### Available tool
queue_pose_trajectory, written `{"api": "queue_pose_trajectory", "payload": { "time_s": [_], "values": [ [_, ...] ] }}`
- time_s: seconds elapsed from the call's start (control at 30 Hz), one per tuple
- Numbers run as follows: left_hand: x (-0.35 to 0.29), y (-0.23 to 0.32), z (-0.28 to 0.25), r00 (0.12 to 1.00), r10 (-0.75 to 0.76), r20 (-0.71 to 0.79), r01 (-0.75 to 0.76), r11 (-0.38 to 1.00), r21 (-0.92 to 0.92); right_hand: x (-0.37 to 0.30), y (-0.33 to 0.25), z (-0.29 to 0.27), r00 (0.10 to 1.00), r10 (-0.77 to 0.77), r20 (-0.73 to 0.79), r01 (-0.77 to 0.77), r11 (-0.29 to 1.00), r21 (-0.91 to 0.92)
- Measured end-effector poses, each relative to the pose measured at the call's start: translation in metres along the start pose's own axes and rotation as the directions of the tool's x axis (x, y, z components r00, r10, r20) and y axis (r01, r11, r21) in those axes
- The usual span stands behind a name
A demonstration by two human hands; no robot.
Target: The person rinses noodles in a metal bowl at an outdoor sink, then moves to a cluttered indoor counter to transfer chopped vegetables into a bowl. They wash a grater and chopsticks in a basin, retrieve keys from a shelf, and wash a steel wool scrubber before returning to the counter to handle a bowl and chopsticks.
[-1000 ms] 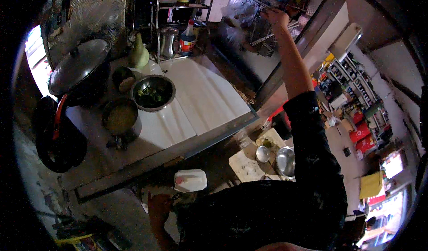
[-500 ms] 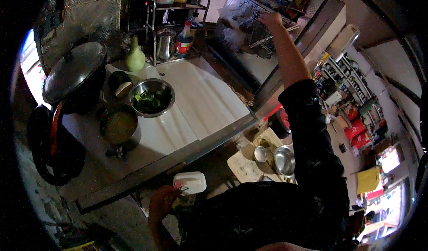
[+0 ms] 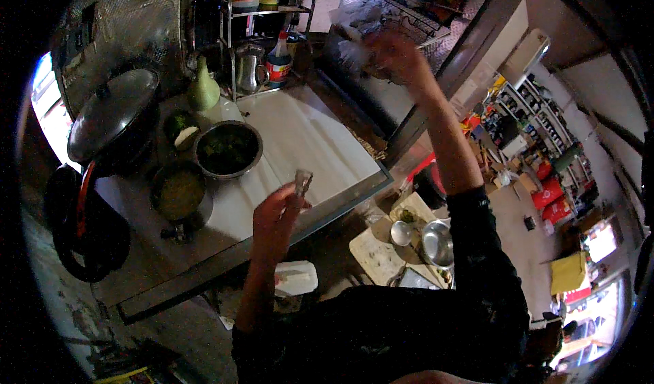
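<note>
My left hand (image 3: 274,215) is raised over the front edge of the white counter (image 3: 310,135). Its fingertips pinch a small pale object (image 3: 302,179). My right hand (image 3: 394,53) is stretched up to the wire rack (image 3: 409,17) at the back. It is blurred and seems closed on a pale crumpled plastic bag (image 3: 351,40). A steel bowl of dark greens (image 3: 227,149) stands on the counter just left of my left hand.
A pot of yellowish liquid (image 3: 178,193), a lidded wok (image 3: 112,111) and a black pan with a red handle (image 3: 82,213) sit at the left. A bottle rack (image 3: 266,16) stands behind. A white container (image 3: 295,278) and steel bowls (image 3: 436,242) lie below the counter.
My left hand has risen from below the counter edge to above it, with the small pale object in its fingers. My right hand has drawn back from the wire rack.
</note>
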State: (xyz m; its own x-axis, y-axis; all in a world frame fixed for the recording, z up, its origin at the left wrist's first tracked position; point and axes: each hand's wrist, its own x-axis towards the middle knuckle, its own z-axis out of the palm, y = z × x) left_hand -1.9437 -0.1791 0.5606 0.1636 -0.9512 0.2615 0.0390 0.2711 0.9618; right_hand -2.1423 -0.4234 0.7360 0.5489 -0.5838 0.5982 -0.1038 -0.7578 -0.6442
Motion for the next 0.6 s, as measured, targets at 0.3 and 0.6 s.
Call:
{"api": "queue_pose_trajectory", "payload": {
  "time_s": [0.3, 0.6],
  "values": [
    [0.063, 0.024, 0.053, 0.961, 0.248, 0.119, -0.205, 0.934, -0.292, -0.081, -0.074, 0.04, 0.843, 0.291, 0.452, -0.338, 0.941, 0.024],
    [0.066, 0.021, 0.059, 0.947, 0.313, 0.067, -0.298, 0.939, -0.173, -0.081, -0.072, 0.028, 0.8, 0.323, 0.507, -0.471, 0.86, 0.195]
  ]
}}
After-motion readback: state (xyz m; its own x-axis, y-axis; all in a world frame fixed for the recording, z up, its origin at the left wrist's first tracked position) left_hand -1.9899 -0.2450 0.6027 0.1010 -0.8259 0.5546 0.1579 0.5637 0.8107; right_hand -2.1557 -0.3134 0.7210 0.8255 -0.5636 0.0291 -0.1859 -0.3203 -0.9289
